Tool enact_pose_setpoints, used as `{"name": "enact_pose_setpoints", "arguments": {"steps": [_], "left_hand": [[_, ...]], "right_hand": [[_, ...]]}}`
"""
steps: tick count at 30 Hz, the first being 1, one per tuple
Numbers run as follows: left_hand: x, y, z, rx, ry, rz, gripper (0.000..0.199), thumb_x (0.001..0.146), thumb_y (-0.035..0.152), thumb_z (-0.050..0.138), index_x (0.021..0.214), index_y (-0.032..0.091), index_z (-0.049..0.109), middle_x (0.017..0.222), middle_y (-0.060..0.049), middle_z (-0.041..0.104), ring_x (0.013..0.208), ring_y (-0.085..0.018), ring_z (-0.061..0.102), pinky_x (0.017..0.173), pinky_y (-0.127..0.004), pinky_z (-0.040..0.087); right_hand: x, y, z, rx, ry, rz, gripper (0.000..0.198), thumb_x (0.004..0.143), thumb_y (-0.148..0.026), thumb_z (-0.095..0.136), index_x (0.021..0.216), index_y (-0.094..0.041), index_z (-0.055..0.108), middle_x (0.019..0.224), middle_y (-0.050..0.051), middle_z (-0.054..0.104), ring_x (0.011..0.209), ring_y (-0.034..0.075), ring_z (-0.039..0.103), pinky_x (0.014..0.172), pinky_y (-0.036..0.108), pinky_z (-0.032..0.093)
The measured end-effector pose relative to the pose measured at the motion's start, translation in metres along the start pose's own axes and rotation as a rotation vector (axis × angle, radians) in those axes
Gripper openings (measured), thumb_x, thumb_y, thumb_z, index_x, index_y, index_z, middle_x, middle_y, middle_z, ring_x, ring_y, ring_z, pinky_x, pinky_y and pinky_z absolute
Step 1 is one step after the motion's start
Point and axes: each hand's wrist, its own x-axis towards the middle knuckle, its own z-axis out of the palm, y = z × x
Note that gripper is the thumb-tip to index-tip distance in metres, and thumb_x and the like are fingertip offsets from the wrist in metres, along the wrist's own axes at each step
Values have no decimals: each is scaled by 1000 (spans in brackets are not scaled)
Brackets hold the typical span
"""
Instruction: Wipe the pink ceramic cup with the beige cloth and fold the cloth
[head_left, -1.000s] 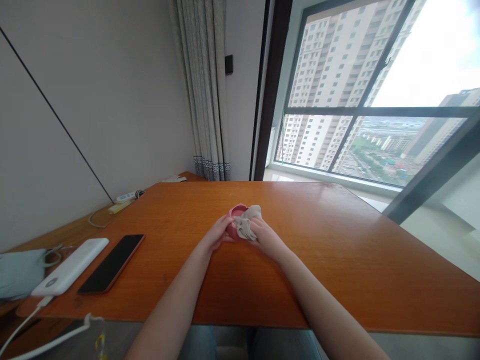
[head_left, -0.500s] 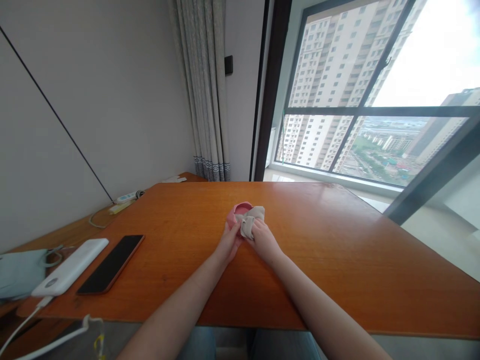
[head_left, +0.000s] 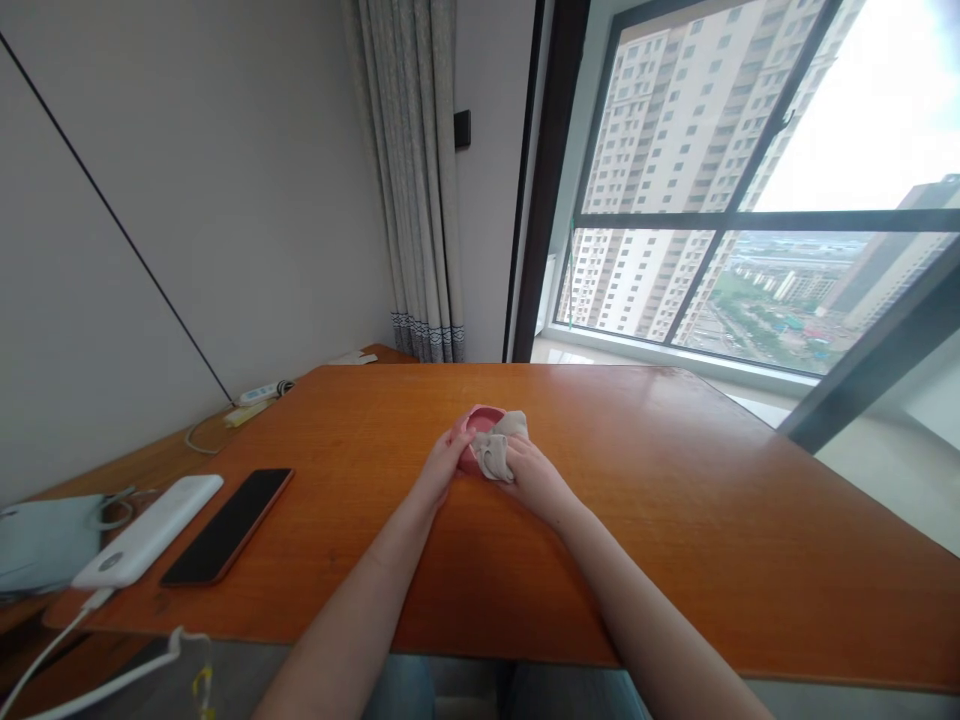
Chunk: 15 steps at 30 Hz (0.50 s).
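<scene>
A small pink bowl (head_left: 484,418) is held above the middle of the wooden table (head_left: 660,520). My left hand (head_left: 445,462) grips its left side, with the thumb near the rim. A light grey cloth (head_left: 495,455) lies bunched over the near right part of the bowl. My right hand (head_left: 534,475) is closed on this cloth and presses it to the bowl. The cloth and fingers hide the bowl's near right side.
At the left of the table lie a black phone (head_left: 229,525) and a white power bank (head_left: 150,530) with a cable. A grey-blue pouch (head_left: 49,545) is at the far left. Behind it runs a power strip (head_left: 259,393) by the wall.
My left hand has shifted from the bowl's near side up along its left side. The cloth has moved slightly on the bowl, with my right hand still on it. The view has turned a little.
</scene>
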Motion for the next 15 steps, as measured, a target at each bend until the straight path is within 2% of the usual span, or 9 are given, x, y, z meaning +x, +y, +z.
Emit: {"name": "enact_pose_setpoints", "arguments": {"steps": [3,5,8,11,15], "left_hand": [[-6,-8,12,-161,-33,58,55,72,49,68,116,18,57,98,-7,67,83,-17,62,65,-23,48],[-11,-14,22,-312,-111,89,57,72,45,70,121,21,53,111,-8,64,94,-18,61,74,-26,49],[-16,-21,35,-426,-176,100,62,70,35,74,125,24,48,122,-9,59,104,-20,59,82,-30,49],[-17,-24,38,-413,-73,116,64,69,31,75,126,26,46,122,-7,59,105,-20,59,83,-30,49],[-11,-17,28,-300,50,143,57,70,35,72,122,22,52,113,-6,64,98,-19,61,77,-25,49]], "right_hand": [[-2,-3,0,-95,3,58,4,82,-21,57,81,-19,60,83,6,61,80,20,49,76,32,41],[-4,-4,4,-161,40,113,3,80,-21,58,79,-19,60,83,7,61,81,22,49,76,34,40],[-7,-5,12,-153,114,171,5,80,-22,58,83,-18,61,86,7,62,83,23,49,77,35,39],[-7,-3,18,-97,129,158,7,79,-21,58,86,-18,61,88,7,62,84,22,50,78,34,40],[-3,0,14,-72,36,91,4,80,-19,56,81,-19,60,84,6,61,81,20,51,75,31,41]]}}
